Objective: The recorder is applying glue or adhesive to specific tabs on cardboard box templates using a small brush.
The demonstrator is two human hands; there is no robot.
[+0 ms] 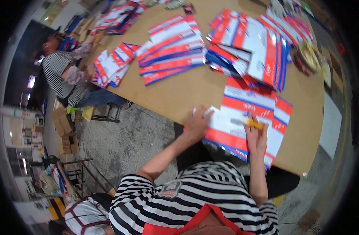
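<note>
Flat red, white and blue packaging bags (230,131) lie overlapped at the table edge in front of me. My left hand (198,124) is at the left edge of the top one, fingers curled on it near a small white corner. In my right hand (256,137) is a yellow-handled tool (254,124), held over the bag between thumb and fingers. A greyish flat end points left from its handle; its exact kind is not clear.
Beyond the bags rises a large pile of similar bags (261,47), with a fanned stack (171,55) and a smaller stack (115,64) to its left. A crumpled yellowish bundle (308,58) sits at the right. Across the table's left side works a person (70,70) in stripes.
</note>
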